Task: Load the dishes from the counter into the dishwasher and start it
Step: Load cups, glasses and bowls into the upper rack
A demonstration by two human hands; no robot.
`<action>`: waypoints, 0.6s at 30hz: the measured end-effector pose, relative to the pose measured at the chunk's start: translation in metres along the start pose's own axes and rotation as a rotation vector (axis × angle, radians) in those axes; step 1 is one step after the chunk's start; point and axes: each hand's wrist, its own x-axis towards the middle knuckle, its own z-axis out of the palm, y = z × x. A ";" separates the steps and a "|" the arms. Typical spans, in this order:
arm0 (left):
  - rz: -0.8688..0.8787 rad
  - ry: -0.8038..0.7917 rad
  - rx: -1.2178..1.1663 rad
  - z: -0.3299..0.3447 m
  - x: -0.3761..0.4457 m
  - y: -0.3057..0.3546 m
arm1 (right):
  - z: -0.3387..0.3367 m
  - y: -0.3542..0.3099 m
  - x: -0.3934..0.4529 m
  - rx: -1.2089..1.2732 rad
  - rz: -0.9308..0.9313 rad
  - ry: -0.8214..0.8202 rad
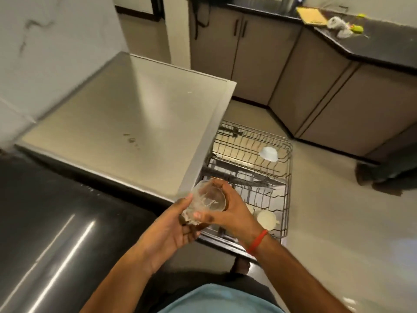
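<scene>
Glass (206, 203) lies tilted, mouth toward camera.

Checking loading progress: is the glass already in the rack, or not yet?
Not yet. The glass is held between both hands, left hand and right hand, above the rack.

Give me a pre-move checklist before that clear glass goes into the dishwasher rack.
1. Grip: left hand and right hand both hold the clear drinking glass: ok.
2. Racks pulled out: upper wire rack and lower wire rack both extended: ok.
3. Free slot: upper wire rack holds only a pale blue bowl, space beside it: ok.
4. Glass empty: cannot tell.
5. Lower wire rack near corner taken by a cream cup: not ok there.
</scene>
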 end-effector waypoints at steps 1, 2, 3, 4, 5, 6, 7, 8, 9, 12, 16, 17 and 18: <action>0.000 0.010 0.015 0.011 0.011 -0.002 | -0.018 0.004 0.000 -0.001 0.009 -0.008; 0.002 0.025 0.035 0.023 0.019 -0.004 | -0.036 0.006 0.000 0.001 0.026 -0.023; 0.003 0.053 0.067 0.038 0.030 -0.006 | -0.056 0.009 0.001 0.006 0.050 -0.030; 0.006 0.083 0.102 0.052 0.040 -0.008 | -0.077 0.013 0.003 0.004 0.076 -0.034; 0.011 0.108 0.143 0.065 0.049 -0.009 | -0.095 0.016 0.005 -0.009 0.107 -0.044; 0.008 0.129 0.188 0.083 0.059 -0.010 | -0.117 0.019 0.007 -0.027 0.138 -0.055; 0.005 0.144 0.242 0.098 0.071 -0.010 | -0.137 0.022 0.010 -0.058 0.159 -0.072; 0.001 0.160 0.304 0.113 0.082 -0.010 | -0.157 0.023 0.012 -0.091 0.174 -0.089; 0.003 0.175 0.365 0.126 0.093 -0.010 | -0.175 0.023 0.014 -0.132 0.181 -0.106; 0.066 0.204 0.535 0.158 0.121 -0.004 | -0.218 0.019 0.026 -0.293 0.148 -0.126; 0.232 0.235 0.902 0.190 0.156 0.007 | -0.252 0.027 0.048 -0.493 0.075 -0.026; 0.262 0.247 0.975 0.195 0.165 0.009 | -0.255 0.031 0.053 -0.516 0.068 0.012; 0.288 0.248 1.038 0.198 0.174 0.010 | -0.258 0.034 0.057 -0.536 0.060 0.047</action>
